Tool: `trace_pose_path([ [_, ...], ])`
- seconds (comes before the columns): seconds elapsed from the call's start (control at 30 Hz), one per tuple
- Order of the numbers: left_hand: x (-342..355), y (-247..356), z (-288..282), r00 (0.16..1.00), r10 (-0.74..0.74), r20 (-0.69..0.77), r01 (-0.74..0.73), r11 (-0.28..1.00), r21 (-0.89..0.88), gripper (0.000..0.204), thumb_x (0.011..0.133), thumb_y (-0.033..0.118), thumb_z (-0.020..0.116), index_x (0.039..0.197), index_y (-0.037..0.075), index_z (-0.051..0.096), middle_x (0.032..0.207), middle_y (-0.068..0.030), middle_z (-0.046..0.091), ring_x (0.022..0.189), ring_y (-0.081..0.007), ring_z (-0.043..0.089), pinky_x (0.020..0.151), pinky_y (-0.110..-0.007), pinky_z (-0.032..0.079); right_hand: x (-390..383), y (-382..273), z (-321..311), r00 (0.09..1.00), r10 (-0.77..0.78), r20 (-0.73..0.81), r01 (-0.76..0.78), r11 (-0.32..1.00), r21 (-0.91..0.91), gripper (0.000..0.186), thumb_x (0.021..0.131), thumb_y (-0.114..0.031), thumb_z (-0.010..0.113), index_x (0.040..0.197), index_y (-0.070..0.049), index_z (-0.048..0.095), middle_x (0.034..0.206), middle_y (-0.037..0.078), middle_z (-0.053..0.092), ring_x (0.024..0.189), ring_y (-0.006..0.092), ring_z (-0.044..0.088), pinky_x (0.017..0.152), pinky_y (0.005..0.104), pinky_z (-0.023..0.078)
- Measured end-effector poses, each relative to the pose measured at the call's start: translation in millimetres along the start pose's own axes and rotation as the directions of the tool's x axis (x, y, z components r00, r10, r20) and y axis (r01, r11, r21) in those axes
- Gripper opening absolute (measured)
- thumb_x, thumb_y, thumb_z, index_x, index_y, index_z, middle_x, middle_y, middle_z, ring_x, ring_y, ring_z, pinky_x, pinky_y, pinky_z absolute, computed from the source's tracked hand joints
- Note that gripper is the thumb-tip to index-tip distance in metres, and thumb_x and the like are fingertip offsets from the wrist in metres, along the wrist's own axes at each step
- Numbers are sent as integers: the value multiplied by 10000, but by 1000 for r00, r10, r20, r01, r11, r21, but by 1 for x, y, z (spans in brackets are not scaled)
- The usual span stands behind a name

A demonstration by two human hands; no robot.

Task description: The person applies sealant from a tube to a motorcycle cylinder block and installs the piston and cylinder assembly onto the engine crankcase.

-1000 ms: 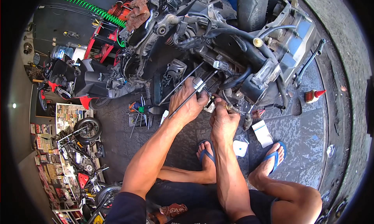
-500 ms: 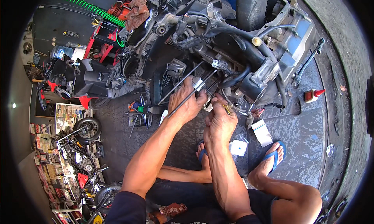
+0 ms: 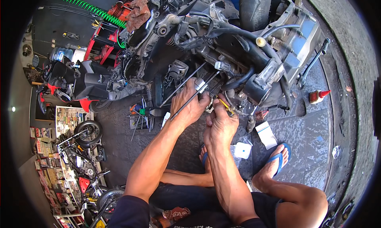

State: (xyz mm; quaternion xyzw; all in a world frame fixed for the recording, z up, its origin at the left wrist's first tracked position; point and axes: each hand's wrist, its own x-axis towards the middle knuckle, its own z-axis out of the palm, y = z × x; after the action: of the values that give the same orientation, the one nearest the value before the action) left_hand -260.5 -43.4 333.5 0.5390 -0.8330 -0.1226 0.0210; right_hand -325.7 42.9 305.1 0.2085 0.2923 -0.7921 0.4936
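Observation:
Beside long metal studs (image 3: 178,109) jutting from the dismantled motorcycle engine, my left hand (image 3: 188,107) is closed on a silver metal piston-like part (image 3: 200,84). Just right of it, my right hand (image 3: 220,123) pinches a slim yellow tool (image 3: 225,107); its tip is too small to make out among dark fittings. Above both hands runs the motorcycle frame with black hoses (image 3: 238,83). A grimy metal part (image 3: 178,69) lies behind my left hand. On the floor below my right hand are a white pad in plastic (image 3: 242,150) and a white packet (image 3: 266,135).
A red-capped bottle (image 3: 317,96) and long tool (image 3: 311,65) lie at the right near the kerb (image 3: 345,49). A second scooter (image 3: 91,85), a red stand (image 3: 99,41), green coiled hose (image 3: 87,8) and tool tray (image 3: 141,115) are leftward. A bare motorcycle (image 3: 85,164) stands behind.
My right hand has shifted left and slightly down, turning so more of the yellow tool shows. My left hand has moved very little and keeps its grip.

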Motion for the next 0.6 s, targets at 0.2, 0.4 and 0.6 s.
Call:
trace_pose_path([
  [0.2, 1, 1, -1, 1000, -8, 26, 8, 1000, -6, 495, 918, 326, 598, 1276, 22, 445, 1041, -294, 652, 959, -494, 640, 791, -568, 503, 6, 12, -9, 998, -32, 48, 30, 999, 36, 286, 941, -72, 688, 1198, 37, 628, 877, 40, 650, 678, 103, 564, 603, 252, 465],
  [0.4, 1, -3, 0, 1000, 26, 9, -26, 1000, -12, 485, 930, 338, 581, 1267, 15, 447, 1007, -288, 659, 933, -491, 648, 771, -560, 512, 9, 21, -11, 989, -136, 56, 137, 991, -5, 235, 965, -135, 695, 1134, 24, 660, 863, 57, 674, 723, 122, 623, 659, 263, 520],
  [0.6, 2, -5, 2, 999, 39, -6, -39, 999, -8, 456, 933, 322, 581, 1250, 21, 453, 1004, -291, 656, 932, -495, 644, 765, -565, 509, 12, 23, -8, 984, -181, 9, 181, 980, -83, 164, 970, -152, 691, 1024, 3, 687, 800, 55, 674, 664, 106, 602, 597, 246, 468],
])
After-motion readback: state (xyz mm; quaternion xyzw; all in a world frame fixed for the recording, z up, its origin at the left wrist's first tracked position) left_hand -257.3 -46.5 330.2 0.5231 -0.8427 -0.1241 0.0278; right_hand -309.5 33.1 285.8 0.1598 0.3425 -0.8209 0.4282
